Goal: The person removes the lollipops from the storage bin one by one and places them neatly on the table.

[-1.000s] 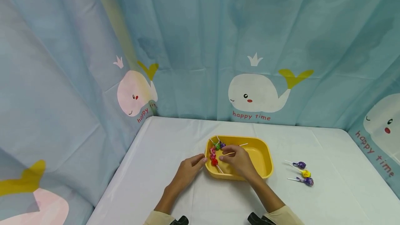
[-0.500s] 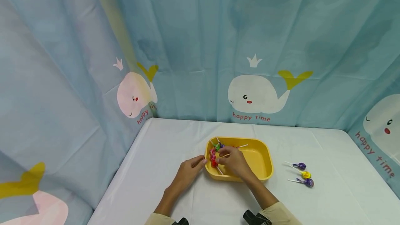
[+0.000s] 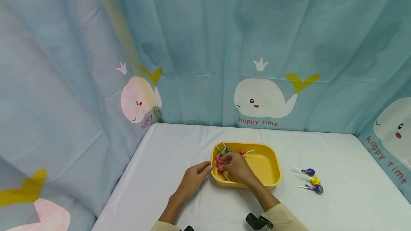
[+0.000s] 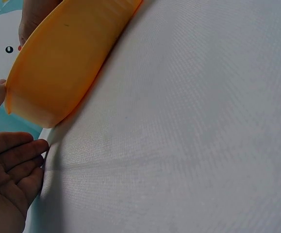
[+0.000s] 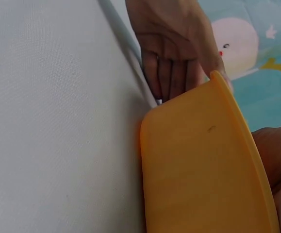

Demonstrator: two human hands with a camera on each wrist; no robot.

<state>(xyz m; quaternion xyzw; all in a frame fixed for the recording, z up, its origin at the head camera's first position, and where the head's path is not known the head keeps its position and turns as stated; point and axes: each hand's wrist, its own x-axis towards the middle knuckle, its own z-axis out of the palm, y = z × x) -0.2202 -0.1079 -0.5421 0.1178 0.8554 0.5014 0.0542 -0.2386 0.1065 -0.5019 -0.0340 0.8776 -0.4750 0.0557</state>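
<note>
Compared with one second ago, the right hand (image 3: pixel 238 168) has moved a little to the left, and its fingers are now at the red-pink lollipops (image 3: pixel 219 159) along the left edge of the tray (image 3: pixel 264 163). Whether it pinches one of them, I cannot tell from where I stand, because the hand covers the place. With its thumb, the left hand (image 3: pixel 191 180) touches the same edge from outside; its other fingers are relaxed and grip nothing. I judge the step in hand is arranging lollipops inside the tray. A green lollipop (image 3: pixel 223 153) lies in the far left corner, and a red lollipop (image 3: pixel 241 153) near the far edge. Three loose lollipops (image 3: pixel 315 180) lie on the tabletop (image 3: pixel 173 152), between the tray and its right edge. Probably the next move calls for lifting the right hand gently, without disturbing the row.
</note>
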